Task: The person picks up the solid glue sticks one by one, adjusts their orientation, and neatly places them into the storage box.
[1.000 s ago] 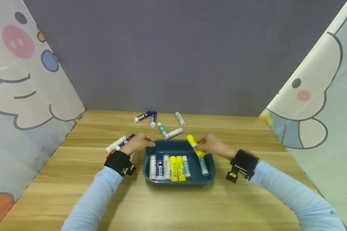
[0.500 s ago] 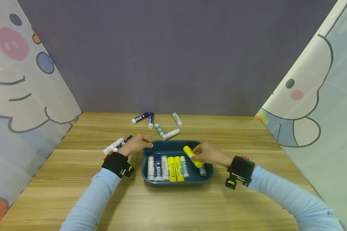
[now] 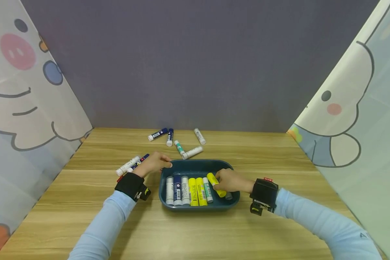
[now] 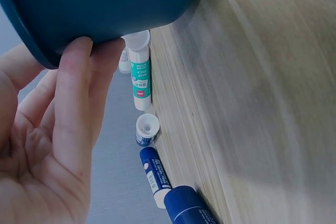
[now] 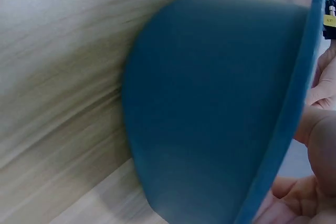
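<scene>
A dark teal tray [image 3: 195, 209] stands on the table. My left hand [image 3: 153, 164] pinches its far left corner; the left wrist view has the fingertips against the outer wall. My right hand [image 3: 232, 181] grips a yellow glue stick [image 3: 212, 178] by its side, tilted and low inside the tray's right part. Left of it lies a row: a white glue stick [image 3: 169, 191], a navy one [image 3: 177, 191], another white one [image 3: 185, 191], two yellow ones and a small green-and-white one [image 3: 208, 190]. The end of another stick [image 3: 229, 196] peeks out under my right hand, mostly hidden.
Behind the tray lie loose glue sticks: navy ones [image 3: 157, 134], a green-and-white one [image 3: 179, 147] and white ones [image 3: 192, 152]. Left of my left hand rest a white stick [image 3: 127, 165] and a navy one [image 3: 139, 162]. A grey panel [image 3: 188, 65] rises behind the table.
My right hand has lowered the yellow glue stick from above the tray's right rim into the tray, beside the small green-and-white one. My left hand stays at the corner.
</scene>
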